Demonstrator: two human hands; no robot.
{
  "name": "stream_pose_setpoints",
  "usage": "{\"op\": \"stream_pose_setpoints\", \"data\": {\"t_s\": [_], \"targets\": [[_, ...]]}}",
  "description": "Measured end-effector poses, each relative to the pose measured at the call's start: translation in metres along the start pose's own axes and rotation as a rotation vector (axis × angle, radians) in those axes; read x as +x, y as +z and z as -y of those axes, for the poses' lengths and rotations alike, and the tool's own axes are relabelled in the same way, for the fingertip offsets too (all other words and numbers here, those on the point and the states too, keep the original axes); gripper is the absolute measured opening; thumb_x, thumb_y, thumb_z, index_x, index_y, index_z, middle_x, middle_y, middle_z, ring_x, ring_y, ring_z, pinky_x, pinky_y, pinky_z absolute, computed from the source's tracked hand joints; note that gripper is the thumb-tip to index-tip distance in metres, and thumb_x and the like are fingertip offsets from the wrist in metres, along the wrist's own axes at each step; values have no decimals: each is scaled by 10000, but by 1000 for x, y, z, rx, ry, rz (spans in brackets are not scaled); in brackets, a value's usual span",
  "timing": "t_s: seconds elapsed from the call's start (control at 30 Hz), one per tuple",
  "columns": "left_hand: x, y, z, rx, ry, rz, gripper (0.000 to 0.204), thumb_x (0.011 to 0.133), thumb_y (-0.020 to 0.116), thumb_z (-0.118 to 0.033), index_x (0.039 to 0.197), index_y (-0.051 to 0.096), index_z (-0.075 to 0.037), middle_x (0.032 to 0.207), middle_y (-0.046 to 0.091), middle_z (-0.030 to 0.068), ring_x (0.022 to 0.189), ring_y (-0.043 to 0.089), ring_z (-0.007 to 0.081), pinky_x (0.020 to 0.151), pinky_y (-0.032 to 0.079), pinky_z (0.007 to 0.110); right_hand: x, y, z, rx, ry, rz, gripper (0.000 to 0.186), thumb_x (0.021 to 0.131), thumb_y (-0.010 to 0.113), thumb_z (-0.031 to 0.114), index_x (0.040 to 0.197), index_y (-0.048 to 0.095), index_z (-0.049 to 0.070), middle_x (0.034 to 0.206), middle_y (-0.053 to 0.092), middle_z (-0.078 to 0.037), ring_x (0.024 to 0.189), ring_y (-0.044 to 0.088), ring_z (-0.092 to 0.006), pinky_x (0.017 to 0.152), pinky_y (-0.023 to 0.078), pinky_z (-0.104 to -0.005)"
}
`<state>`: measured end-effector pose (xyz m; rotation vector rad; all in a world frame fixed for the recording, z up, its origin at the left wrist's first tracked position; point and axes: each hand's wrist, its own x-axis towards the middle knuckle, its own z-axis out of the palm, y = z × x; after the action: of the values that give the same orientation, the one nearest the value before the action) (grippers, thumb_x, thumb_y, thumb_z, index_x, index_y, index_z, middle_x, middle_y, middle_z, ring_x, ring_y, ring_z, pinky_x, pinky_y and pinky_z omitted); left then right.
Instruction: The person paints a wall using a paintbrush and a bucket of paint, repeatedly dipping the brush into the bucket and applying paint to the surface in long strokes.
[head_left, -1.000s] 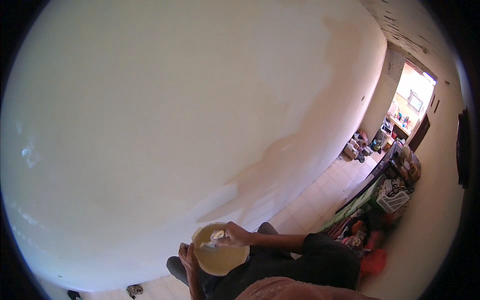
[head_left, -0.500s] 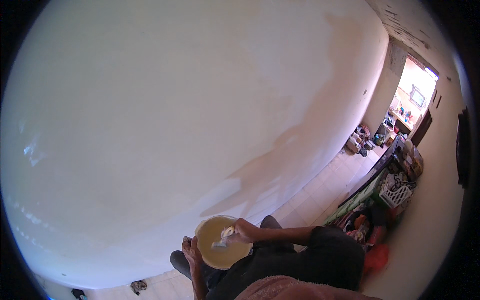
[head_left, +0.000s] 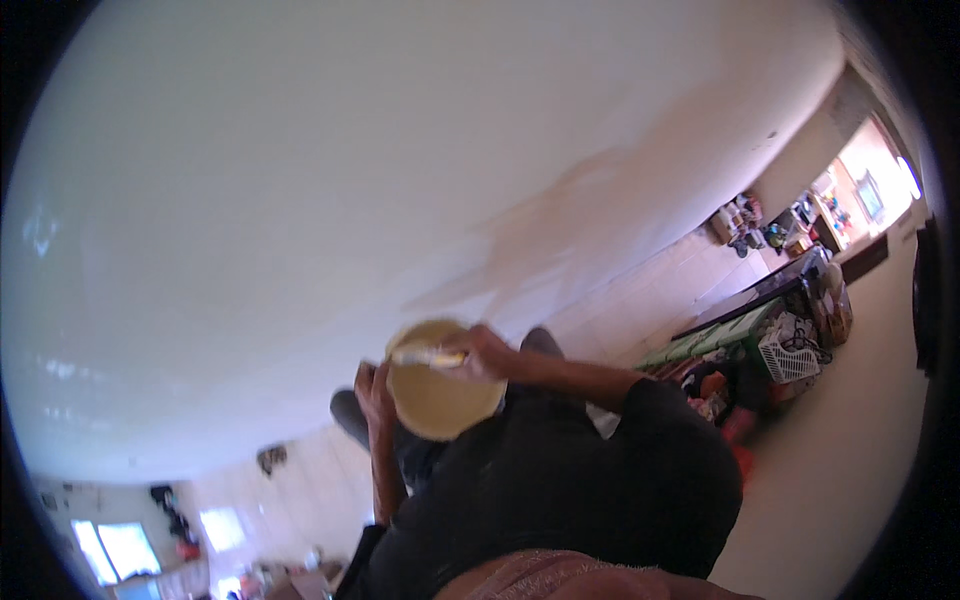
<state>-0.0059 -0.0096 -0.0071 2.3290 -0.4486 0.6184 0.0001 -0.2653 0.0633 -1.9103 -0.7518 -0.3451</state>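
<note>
Pale tool (head_left: 428, 357) now by left rim of bucket (head_left: 437, 331), yellowish within

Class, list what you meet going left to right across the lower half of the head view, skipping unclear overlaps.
Bright rectangular window, the person's bare left hand, round cream-coloured bucket, white latticed plastic basket.

Before me I see one large pale wall (head_left: 250, 200), and a soft brownish shadow (head_left: 570, 225) lies across it. Along its lower edge goes a floor (head_left: 320, 475) of light tiles. Toward the floor's right end I see a bright doorway (head_left: 858, 165) and, nearer, long green furniture (head_left: 715, 335). Toward its left end, a window (head_left: 128, 548) glows white.
</note>
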Motion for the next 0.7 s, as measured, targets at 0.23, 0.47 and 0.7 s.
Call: {"op": "stream_pose_setpoints", "data": {"t_s": [0.23, 0.47, 0.7], "targets": [[18, -15, -35, -467, -597, -6, 367, 875, 592, -257, 690, 415, 5, 614, 359, 71, 617, 342, 163, 563, 338, 354, 5, -43, 39, 43, 143, 23, 199, 780, 722, 10, 975, 692, -7, 912, 701, -168, 762, 696, -245, 685, 540, -331], [21, -17, -42, -510, -698, 0, 317, 861, 604, -236, 700, 440, -17, 622, 407, 32, 617, 369, 138, 562, 360, 330, -18, -18, 35, 419, 672, 173, 206, 778, 771, 88, 921, 700, -42, 810, 718, -103, 721, 674, -132, 640, 541, -285], [22, -17, -40, -428, -594, 1, 312, 857, 608, -215, 705, 443, 1, 613, 389, 87, 606, 361, 166, 551, 345, 357, -1, -21, 38, 324, 487, 30, 177, 800, 738, 75, 940, 702, -28, 852, 723, -132, 767, 697, -174, 700, 561, -306]]}}
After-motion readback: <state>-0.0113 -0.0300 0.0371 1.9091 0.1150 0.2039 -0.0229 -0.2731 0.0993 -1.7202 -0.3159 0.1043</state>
